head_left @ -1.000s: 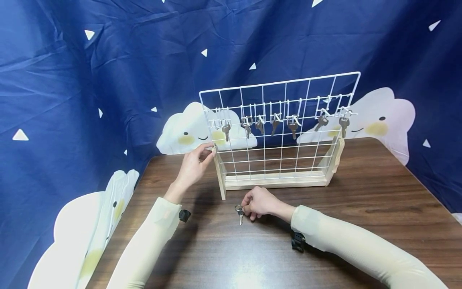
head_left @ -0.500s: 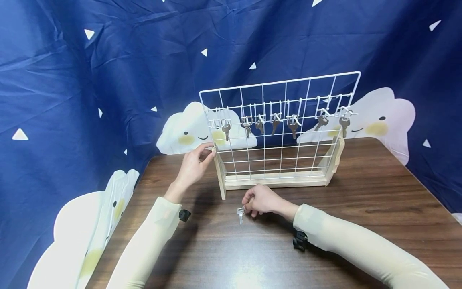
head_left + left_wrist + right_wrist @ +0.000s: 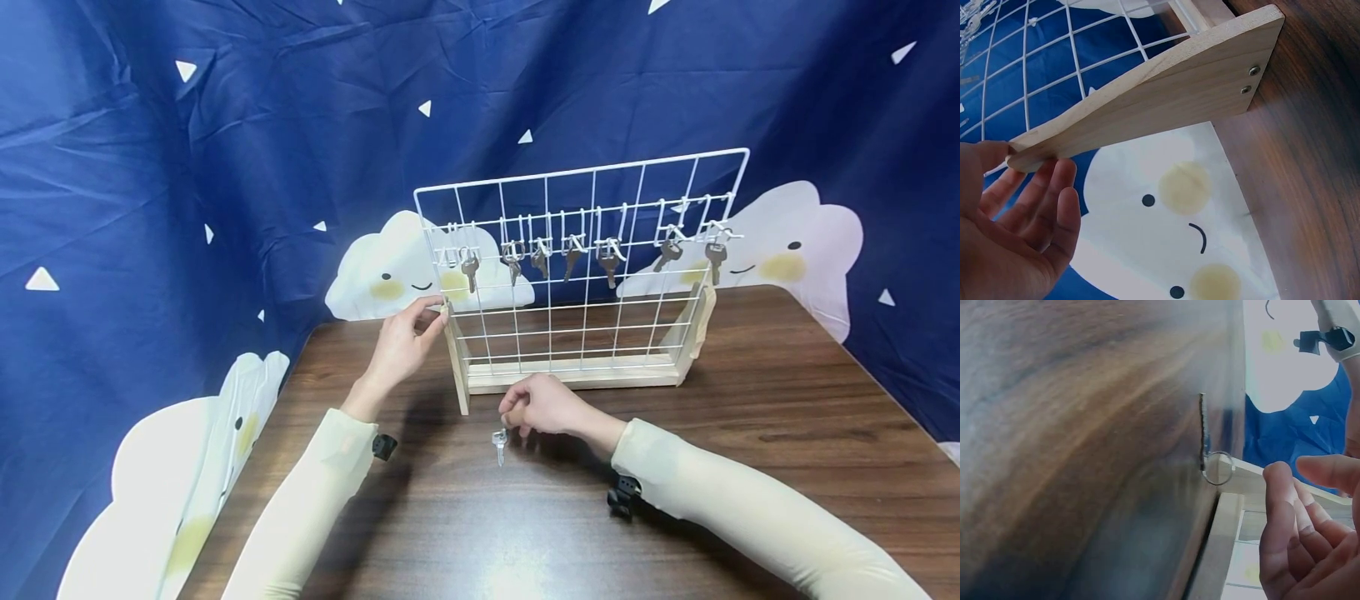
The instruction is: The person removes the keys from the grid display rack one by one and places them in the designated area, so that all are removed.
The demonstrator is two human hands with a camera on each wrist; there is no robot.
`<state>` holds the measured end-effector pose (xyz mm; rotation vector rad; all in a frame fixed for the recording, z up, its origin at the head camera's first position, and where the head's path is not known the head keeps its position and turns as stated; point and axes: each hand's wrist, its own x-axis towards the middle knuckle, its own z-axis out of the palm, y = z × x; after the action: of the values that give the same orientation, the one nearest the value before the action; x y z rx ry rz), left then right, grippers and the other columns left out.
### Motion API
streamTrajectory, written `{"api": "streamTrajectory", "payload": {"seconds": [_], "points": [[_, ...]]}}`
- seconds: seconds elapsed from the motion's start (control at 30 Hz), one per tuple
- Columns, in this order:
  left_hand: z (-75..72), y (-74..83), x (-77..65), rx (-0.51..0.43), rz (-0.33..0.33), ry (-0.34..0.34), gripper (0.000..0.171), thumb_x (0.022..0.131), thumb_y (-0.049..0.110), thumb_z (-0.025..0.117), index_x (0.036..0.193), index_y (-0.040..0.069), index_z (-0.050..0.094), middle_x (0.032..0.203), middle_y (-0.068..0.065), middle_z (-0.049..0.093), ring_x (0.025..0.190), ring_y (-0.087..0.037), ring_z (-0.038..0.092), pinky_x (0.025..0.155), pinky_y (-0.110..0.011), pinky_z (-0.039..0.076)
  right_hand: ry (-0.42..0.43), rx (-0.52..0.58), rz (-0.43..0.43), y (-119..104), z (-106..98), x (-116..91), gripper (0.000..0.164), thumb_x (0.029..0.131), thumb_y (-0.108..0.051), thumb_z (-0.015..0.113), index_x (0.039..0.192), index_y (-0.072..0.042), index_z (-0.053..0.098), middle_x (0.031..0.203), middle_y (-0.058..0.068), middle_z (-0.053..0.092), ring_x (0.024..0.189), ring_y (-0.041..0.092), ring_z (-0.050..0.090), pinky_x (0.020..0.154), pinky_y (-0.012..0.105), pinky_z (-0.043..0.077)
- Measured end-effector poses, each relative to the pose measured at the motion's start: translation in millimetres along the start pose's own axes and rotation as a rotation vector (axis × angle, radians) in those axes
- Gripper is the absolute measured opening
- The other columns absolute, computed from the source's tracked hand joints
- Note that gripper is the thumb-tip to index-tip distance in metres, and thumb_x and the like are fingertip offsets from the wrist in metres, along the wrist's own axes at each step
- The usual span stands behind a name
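My left hand [image 3: 401,343] pinches the top end of the left wooden side panel [image 3: 1147,94] of a key rack, thumb on one face and fingertips on the other. A silver key [image 3: 499,448] lies on the table in front of the rack, its thin ring [image 3: 1218,469] standing up in the right wrist view. Just beside it, my right hand [image 3: 546,406] hovers with loosely bent fingers; in the right wrist view a gap separates the fingertips [image 3: 1277,472] from the ring, and thumb and forefinger hold nothing.
A white wire grid [image 3: 592,325] rises from the wooden base bar [image 3: 570,382]. From its white hooks hang several keys [image 3: 609,262]. The brown table [image 3: 420,517] meets a blue curtain [image 3: 262,150] with cloud prints behind and at the left.
The key has tipped over to show its bright face, and its ring now points toward the rack. My right hand has drawn back slightly toward the rack. My left hand stays put.
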<state>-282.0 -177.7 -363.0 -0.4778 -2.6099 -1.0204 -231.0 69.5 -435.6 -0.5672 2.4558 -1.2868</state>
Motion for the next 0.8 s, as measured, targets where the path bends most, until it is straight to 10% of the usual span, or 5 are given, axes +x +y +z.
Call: {"api": "streamTrajectory", "payload": {"seconds": [0.8], "points": [[0.1, 0.1, 2.1, -0.018, -0.006, 0.006, 0.034, 0.1, 0.033, 0.06, 0.129, 0.016, 0.064, 0.108, -0.009, 0.074, 0.094, -0.025, 0.072, 0.089, -0.04, 0.058, 0.056, 0.014, -0.112, -23.6, -7.6, 0.0, 0.008, 0.085, -0.016, 0.074, 0.092, -0.012, 0.076, 0.067, -0.003, 0.072, 0.06, 0.02, 0.071, 0.05, 0.021, 0.043]]}}
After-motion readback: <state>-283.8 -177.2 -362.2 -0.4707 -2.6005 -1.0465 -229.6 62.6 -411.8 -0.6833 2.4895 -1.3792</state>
